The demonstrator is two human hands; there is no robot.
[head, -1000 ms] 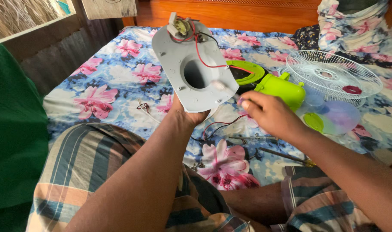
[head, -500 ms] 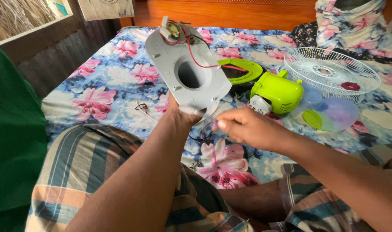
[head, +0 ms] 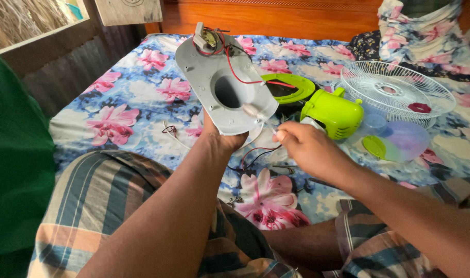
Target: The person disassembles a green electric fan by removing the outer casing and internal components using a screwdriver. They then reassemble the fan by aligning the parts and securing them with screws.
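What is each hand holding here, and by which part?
The left hand grips the grey oval plastic panel with red wiring by its lower edge. The right hand pinches a thin white piece at its lower end, against the panel's edge.

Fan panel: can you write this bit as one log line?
left hand: holds grey panel up | right hand: pinches thin part by panel's lower edge | green motor, grille on bed

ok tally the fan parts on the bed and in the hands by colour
Grey: 1, the oval plastic base plate
Lime green: 3, motor housing, ring, small round disc
White: 1, wire fan grille
Translucent: 1, fan blade
Total: 6
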